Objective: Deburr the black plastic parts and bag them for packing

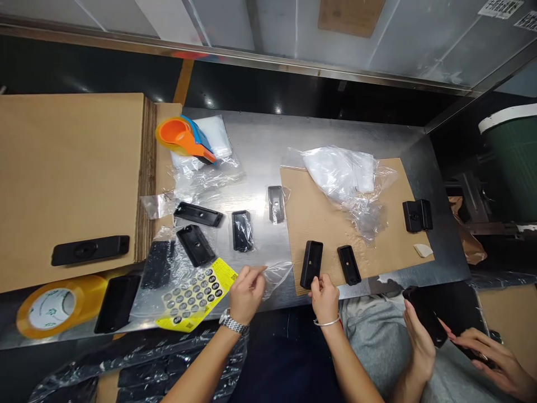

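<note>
The right hand (pixel 325 294) pinches the near end of an open black case (pixel 311 263) between thumb and fingers, over the near left part of a cardboard sheet (pixel 398 224); whether the case touches the board I cannot tell for sure. The left hand (pixel 247 294) has thumb and forefinger pressed together on a small clear bag (pixel 277 277), which spreads toward two o'clock.

From the held case, a second black case (pixel 349 265) lies near at three o'clock, a crumpled bundle of plastic bags (pixel 342 170) at one, and a bagged case (pixel 276 204) at eleven on the metal worktop (pixel 251 134). Two black blocks (pixel 417 215) stand together, well apart, between two and three.

From the left hand, another bagged case (pixel 242 230) is at twelve o'clock, a tape dispenser (pixel 180 134) with an orange body far off at eleven, and a yellow sticker sheet (pixel 197 296), partly under clear plastic, just beside at nine.

At four o'clock from the right hand, a co-worker's hands (pixel 419 341) hold a black piece (pixel 432 322).
</note>
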`<state>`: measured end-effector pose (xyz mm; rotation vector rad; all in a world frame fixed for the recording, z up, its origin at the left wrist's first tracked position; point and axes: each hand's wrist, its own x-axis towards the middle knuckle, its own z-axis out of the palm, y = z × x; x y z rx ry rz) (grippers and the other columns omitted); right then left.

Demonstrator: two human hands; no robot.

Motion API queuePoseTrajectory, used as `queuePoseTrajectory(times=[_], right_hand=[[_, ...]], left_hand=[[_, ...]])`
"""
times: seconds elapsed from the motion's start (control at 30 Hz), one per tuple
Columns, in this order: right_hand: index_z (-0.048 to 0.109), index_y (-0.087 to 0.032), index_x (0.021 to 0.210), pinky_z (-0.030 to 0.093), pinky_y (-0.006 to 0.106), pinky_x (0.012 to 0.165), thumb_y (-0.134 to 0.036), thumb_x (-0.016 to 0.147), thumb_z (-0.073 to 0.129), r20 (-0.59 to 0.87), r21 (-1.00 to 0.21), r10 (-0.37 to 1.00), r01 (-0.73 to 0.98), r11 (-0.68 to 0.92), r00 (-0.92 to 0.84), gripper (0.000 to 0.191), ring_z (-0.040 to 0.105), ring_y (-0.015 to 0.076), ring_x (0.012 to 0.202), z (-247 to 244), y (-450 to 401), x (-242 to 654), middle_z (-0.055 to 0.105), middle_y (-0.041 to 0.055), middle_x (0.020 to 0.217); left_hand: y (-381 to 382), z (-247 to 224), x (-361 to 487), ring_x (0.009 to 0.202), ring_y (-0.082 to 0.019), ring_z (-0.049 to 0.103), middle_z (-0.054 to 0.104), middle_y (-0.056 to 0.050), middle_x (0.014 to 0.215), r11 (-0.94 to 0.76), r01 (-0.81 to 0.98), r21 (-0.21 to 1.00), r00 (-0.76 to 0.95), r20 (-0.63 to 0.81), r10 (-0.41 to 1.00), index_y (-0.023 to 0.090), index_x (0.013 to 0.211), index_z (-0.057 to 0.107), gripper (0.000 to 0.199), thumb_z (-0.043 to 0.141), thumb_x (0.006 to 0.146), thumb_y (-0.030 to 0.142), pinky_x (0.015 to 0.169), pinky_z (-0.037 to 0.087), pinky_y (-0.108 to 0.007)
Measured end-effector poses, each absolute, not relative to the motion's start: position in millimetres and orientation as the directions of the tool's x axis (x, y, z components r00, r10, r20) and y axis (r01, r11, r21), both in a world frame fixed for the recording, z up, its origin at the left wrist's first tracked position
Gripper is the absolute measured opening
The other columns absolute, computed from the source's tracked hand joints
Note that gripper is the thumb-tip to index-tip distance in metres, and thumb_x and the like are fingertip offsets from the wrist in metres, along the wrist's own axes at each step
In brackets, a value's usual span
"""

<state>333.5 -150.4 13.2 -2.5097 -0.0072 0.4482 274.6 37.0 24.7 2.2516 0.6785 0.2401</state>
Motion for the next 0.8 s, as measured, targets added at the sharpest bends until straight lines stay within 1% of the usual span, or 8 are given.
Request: queuePoseTrajectory(times=[0.17, 0.3, 0.37, 0.43, 0.53, 0.6, 0.7, 0.8], right_hand=[[0.055, -0.019, 0.070, 0.035, 0.023, 0.048, -0.039, 0.082, 0.041, -0.302, -0.659, 0.071, -0.154, -0.737, 0.951, 0.027, 0.056, 0.0152, 0.047, 43, -148, 339, 0.060, 0.0032, 0.053], [0.052, -0.019, 0.069, 0.037, 0.022, 0.047, -0.039, 0.079, 0.046, -0.342, -0.751, 0.065, -0.231, -0.619, 0.938, 0.023, 0.055, 0.0141, 0.046, 63, -144, 342, 0.057, 0.0017, 0.052], [0.050, -0.020, 0.070, 0.036, 0.020, 0.041, -0.041, 0.080, 0.046, -0.410, -0.798, 0.101, -0.303, -0.521, 0.906, 0.024, 0.052, 0.0118, 0.039, 68, -142, 342, 0.054, -0.0016, 0.046], [0.049, -0.019, 0.073, 0.032, 0.018, 0.035, -0.045, 0.082, 0.044, -0.486, -0.825, 0.153, -0.393, -0.406, 0.860, 0.028, 0.047, 0.0097, 0.033, 71, -139, 341, 0.051, -0.0041, 0.043], [0.048, -0.019, 0.075, 0.029, 0.017, 0.030, -0.049, 0.081, 0.044, -0.555, -0.828, 0.212, -0.508, -0.238, 0.804, 0.031, 0.042, 0.0074, 0.030, 74, -134, 336, 0.050, -0.0054, 0.044], [0.046, -0.019, 0.075, 0.030, 0.016, 0.029, -0.049, 0.079, 0.048, -0.572, -0.820, 0.226, -0.554, -0.143, 0.789, 0.030, 0.041, 0.0063, 0.030, 77, -130, 333, 0.050, -0.0057, 0.048], [0.047, -0.020, 0.076, 0.029, 0.016, 0.029, -0.048, 0.077, 0.052, -0.580, -0.808, 0.234, -0.587, -0.047, 0.780, 0.029, 0.038, 0.0052, 0.030, 82, -125, 329, 0.045, -0.0078, 0.048], [0.050, -0.019, 0.075, 0.028, 0.016, 0.028, -0.046, 0.075, 0.057, -0.587, -0.782, 0.245, -0.619, 0.076, 0.772, 0.028, 0.035, 0.0045, 0.030, 89, -122, 327, 0.043, -0.0085, 0.046]], left_hand=[[27, 30, 282, 0.057, -0.011, 0.049, 0.045, 0.001, 0.060, -0.511, 0.320, 0.798, 0.919, -0.132, 0.370, 0.019, 0.088, 0.069, 0.031, 0.040, 0.079, 0.018, 0.057, 0.040, -0.023], [18, 43, 288, 0.053, -0.011, 0.048, 0.054, -0.001, 0.064, -0.369, 0.376, 0.850, 0.908, -0.259, 0.329, 0.019, 0.082, 0.069, 0.026, 0.043, 0.078, 0.018, 0.053, 0.037, -0.023], [14, 51, 291, 0.056, -0.012, 0.050, 0.060, -0.002, 0.069, -0.217, 0.418, 0.882, 0.889, -0.349, 0.295, 0.019, 0.083, 0.068, 0.022, 0.048, 0.078, 0.023, 0.054, 0.038, -0.023], [10, 60, 293, 0.057, -0.012, 0.051, 0.063, -0.003, 0.069, 0.004, 0.460, 0.888, 0.861, -0.448, 0.239, 0.017, 0.081, 0.067, 0.019, 0.054, 0.076, 0.030, 0.055, 0.038, -0.023], [4, 74, 296, 0.051, -0.010, 0.048, 0.058, 0.000, 0.059, 0.351, 0.481, 0.804, 0.829, -0.547, 0.118, 0.015, 0.079, 0.063, 0.022, 0.062, 0.070, 0.035, 0.050, 0.036, -0.021], [-1, 84, 297, 0.045, -0.008, 0.045, 0.050, 0.004, 0.051, 0.493, 0.457, 0.740, 0.832, -0.552, 0.057, 0.016, 0.083, 0.061, 0.025, 0.065, 0.068, 0.035, 0.047, 0.035, -0.020], [-6, 96, 296, 0.043, -0.008, 0.047, 0.043, 0.008, 0.049, 0.540, 0.414, 0.733, 0.857, -0.514, 0.040, 0.018, 0.104, 0.058, 0.039, 0.066, 0.069, 0.033, 0.046, 0.037, -0.020], [-7, 103, 293, 0.047, -0.010, 0.051, 0.049, 0.004, 0.053, 0.363, 0.356, 0.861, 0.910, -0.408, 0.077, 0.018, 0.120, 0.053, 0.048, 0.061, 0.074, 0.030, 0.050, 0.042, -0.022]])
